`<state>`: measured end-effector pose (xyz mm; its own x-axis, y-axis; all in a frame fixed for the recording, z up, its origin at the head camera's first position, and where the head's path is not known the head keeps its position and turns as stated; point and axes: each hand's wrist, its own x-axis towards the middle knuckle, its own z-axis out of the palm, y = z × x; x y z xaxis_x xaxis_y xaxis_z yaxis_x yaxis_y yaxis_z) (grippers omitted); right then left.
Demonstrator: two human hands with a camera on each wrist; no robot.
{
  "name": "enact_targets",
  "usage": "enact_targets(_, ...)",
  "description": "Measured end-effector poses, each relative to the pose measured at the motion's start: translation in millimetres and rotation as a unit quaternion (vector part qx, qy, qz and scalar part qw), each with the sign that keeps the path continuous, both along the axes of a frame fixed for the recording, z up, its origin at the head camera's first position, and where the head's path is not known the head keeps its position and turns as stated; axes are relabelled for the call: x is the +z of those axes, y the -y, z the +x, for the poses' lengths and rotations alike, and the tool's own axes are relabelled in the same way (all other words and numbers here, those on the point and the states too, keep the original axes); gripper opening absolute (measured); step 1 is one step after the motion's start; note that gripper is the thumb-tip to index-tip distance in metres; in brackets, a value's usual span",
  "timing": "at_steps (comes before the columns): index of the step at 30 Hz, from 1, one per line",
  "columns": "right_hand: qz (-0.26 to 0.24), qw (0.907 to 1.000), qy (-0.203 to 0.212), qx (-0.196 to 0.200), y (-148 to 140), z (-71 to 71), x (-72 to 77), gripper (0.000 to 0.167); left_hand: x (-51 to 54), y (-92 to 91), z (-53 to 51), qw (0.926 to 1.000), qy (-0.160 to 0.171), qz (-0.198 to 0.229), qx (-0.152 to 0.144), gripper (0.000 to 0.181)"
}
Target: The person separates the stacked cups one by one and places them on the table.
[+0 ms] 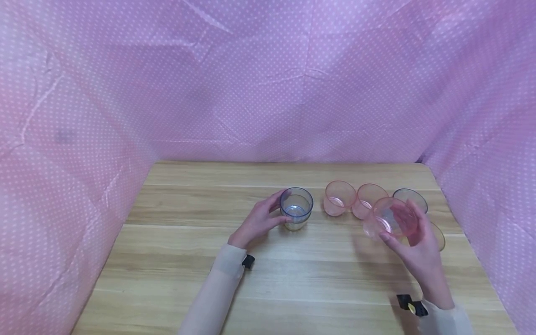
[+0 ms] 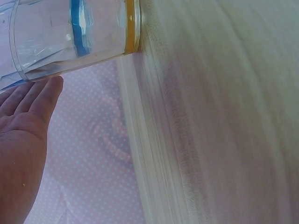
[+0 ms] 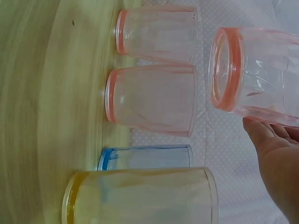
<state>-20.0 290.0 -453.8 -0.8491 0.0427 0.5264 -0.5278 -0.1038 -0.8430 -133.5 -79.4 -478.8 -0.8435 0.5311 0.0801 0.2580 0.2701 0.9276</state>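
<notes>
Left of the other cups, a clear blue-rimmed cup sits nested in a yellow-based cup, which stands on the table. My left hand holds this stack from its left side, thumb in front and fingers behind. In the left wrist view the blue base shows above the yellow base. My right hand grips a pink cup by its side, raised above the table. Two more pink cups, a left one and a right one, stand upright close together.
Behind the raised cup stand another blue cup and another yellow cup, both partly hidden in the head view. The wooden table is bordered by a pink dotted cloth at the back and sides.
</notes>
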Motion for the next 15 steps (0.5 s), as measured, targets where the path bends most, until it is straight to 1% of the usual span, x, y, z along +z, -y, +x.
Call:
enact_targets(4, 0.024, 0.9991, 0.021, -0.027, -0.4, 3.3, 0.2, 0.096, 0.3, 0.0, 0.1, 1.0, 0.0, -0.002, 0.0, 0.082)
enact_targets(6, 0.052, 0.9959, 0.052, -0.053, -0.4, 5.9, 1.0, 0.093, 0.4, 0.1, 0.1, 1.0, 0.002, -0.001, 0.0, 0.082)
enact_targets(8, 0.093, 0.989, 0.084, -0.08, -0.2, 8.7, 1.1, 0.092, 0.5, 0.3, 0.1, 1.0, 0.004, -0.001, -0.001, 0.082)
enact_targets(9, 0.118, 0.984, 0.096, -0.093, -0.1, 10.1, 0.6, 0.092, 0.4, 0.4, 0.0, 1.0, 0.005, 0.0, -0.002, 0.082)
enact_targets(11, 0.167, 0.9705, 0.125, -0.121, 0.2, 12.8, -0.9, 0.093, 0.2, 0.6, -0.1, 1.0, 0.005, 0.0, -0.002, 0.082)
enact_targets(13, 0.2, 0.9609, 0.134, -0.138, 0.4, 14.4, -3.5, 0.095, 0.1, 0.6, -0.1, 1.0, 0.005, -0.002, -0.001, 0.082)
enact_targets(15, 0.219, 0.9542, 0.14, -0.148, 0.2, 15.8, -6.2, 0.096, -0.1, 0.6, -0.1, 1.0, 0.006, -0.004, 0.0, 0.082)
